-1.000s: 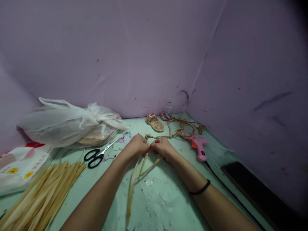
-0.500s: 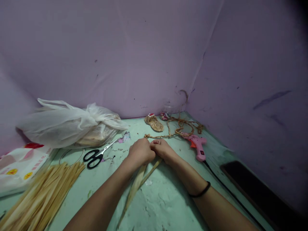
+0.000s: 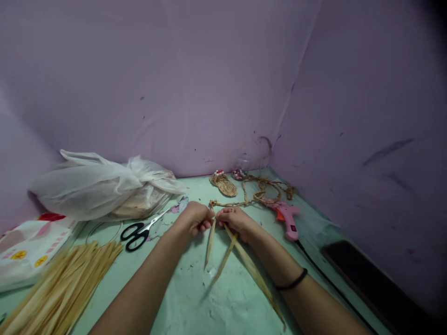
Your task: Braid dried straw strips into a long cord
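Close together at mid-table, my left hand (image 3: pixel 198 217) and my right hand (image 3: pixel 238 220) are both closed in a pinch on flat tan strips of dried plant fibre. A short strip (image 3: pixel 210 247) hangs below my left fingers. From under my right hand come a long, wide strip (image 3: pixel 257 275), slanting to the lower right, and a narrower strip (image 3: pixel 225 258), pointing lower left. Just beyond my fingertips, the knotted end of a braided cord (image 3: pixel 228 204) seems joined to the strips; my fingers partly hide the join. A small woven slipper (image 3: pixel 225 185) with red and white beads lies behind.
At left are black-handled scissors (image 3: pixel 135 236), a bundle of dried strips (image 3: pixel 66 288), a tied white plastic bag (image 3: pixel 104 190) and a printed packet (image 3: pixel 31 251). To the right, a pink glue gun (image 3: pixel 289 221) trails a black cord near a dark flat object (image 3: pixel 370 279). Walls enclose the table.
My hands have drawn slightly apart. The long strip that trailed to the lower left now slants to the lower right, under my right hand, and the strips have fanned out.
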### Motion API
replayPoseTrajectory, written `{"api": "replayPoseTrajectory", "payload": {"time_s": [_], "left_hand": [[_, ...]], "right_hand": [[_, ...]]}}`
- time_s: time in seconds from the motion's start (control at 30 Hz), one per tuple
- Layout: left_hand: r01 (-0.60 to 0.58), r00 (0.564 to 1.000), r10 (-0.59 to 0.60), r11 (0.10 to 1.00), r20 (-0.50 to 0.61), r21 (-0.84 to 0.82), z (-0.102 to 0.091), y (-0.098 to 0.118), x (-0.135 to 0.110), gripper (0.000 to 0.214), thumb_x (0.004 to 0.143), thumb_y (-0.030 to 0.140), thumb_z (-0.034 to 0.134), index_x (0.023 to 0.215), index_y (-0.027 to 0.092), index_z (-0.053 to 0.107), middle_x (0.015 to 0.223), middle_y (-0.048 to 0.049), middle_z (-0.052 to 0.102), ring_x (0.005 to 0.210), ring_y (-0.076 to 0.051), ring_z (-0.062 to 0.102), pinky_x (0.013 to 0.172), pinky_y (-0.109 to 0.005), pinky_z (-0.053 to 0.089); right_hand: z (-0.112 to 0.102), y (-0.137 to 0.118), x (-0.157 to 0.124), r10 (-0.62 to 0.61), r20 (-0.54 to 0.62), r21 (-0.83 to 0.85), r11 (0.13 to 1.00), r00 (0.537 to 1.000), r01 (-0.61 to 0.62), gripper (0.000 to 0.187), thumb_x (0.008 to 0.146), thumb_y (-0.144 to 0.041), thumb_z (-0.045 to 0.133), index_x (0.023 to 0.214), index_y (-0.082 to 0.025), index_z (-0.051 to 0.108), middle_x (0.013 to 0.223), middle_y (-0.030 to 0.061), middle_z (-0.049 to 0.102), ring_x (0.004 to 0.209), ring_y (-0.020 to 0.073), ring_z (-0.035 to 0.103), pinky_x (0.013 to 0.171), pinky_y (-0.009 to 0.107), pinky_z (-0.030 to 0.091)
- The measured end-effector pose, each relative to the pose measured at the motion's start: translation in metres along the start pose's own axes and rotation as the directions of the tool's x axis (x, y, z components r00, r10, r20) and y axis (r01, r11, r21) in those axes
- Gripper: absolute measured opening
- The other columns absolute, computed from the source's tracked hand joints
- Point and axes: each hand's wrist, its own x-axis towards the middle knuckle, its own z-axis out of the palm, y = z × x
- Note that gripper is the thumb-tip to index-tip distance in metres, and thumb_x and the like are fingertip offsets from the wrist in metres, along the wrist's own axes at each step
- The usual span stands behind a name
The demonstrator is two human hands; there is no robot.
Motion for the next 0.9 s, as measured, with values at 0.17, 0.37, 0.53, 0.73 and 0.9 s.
{"api": "replayPoseTrajectory", "payload": {"time_s": [0.17, 0.37, 0.53, 0.73, 0.9], "left_hand": [[0.080, 0.987, -0.059, 0.987, 0.149, -0.140, 0.009, -0.010, 0.011, 0.014, 0.066, 0.011, 0.046, 0.054, 0.009, 0.052, 0.041, 0.0004, 0.046, 0.033, -0.004, 0.038, 0.035, -0.015, 0.030], [0.005, 1.000, -0.004, 0.993, -0.016, 0.118, 0.011, -0.010, 0.006, 0.018, 0.057, 0.010, 0.047, 0.040, 0.013, 0.043, 0.027, 0.0032, 0.034, 0.024, -0.005, 0.027, 0.030, -0.018, 0.019], [-0.153, 0.987, 0.156, 0.985, -0.028, 0.083, 0.012, -0.012, 0.008, 0.009, 0.050, 0.011, 0.046, 0.042, 0.013, 0.047, 0.028, 0.0044, 0.034, 0.024, -0.005, 0.024, 0.031, -0.019, 0.016], [-0.185, 0.982, 0.186, 0.983, 0.046, -0.016, 0.004, -0.019, 0.014, 0.006, 0.049, 0.011, 0.045, 0.044, 0.013, 0.048, 0.028, 0.0050, 0.033, 0.025, -0.004, 0.023, 0.031, -0.019, 0.014], [-0.203, 0.978, 0.204, 0.979, 0.051, -0.023, 0.001, -0.022, 0.018, 0.005, 0.051, 0.012, 0.046, 0.047, 0.013, 0.049, 0.031, 0.0040, 0.037, 0.026, -0.004, 0.023, 0.032, -0.019, 0.013]], "right_hand": [[-0.001, 0.003, 0.006, -0.041, 0.039, 0.002, 0.999, 0.998, 0.041, 0.010, 0.063, -0.018, 0.052, 0.053, -0.014, 0.050, 0.041, -0.0040, 0.047, 0.035, 0.0049, 0.033, 0.039, 0.019, 0.024], [-0.001, 0.012, 0.013, -0.245, -0.017, -0.415, 0.884, 0.969, 0.216, 0.010, 0.064, -0.018, 0.050, 0.059, -0.013, 0.056, 0.050, -0.0009, 0.053, 0.047, 0.0074, 0.041, 0.045, 0.018, 0.027], [-0.003, 0.002, 0.007, -0.253, -0.085, -0.544, 0.822, 0.964, 0.168, 0.009, 0.059, -0.016, 0.051, 0.058, -0.014, 0.059, 0.049, -0.0009, 0.052, 0.049, 0.0092, 0.043, 0.046, 0.020, 0.027], [-0.012, -0.018, -0.004, 0.054, 0.085, -0.047, 0.998, 0.995, -0.050, 0.010, 0.061, -0.013, 0.048, 0.057, -0.012, 0.057, 0.047, -0.0008, 0.051, 0.042, 0.0070, 0.042, 0.043, 0.018, 0.031], [-0.011, -0.018, -0.004, 0.070, 0.062, 0.015, 0.997, 0.996, -0.071, 0.008, 0.059, -0.010, 0.052, 0.053, -0.010, 0.058, 0.041, -0.0019, 0.051, 0.037, 0.0045, 0.039, 0.039, 0.016, 0.031]]}}
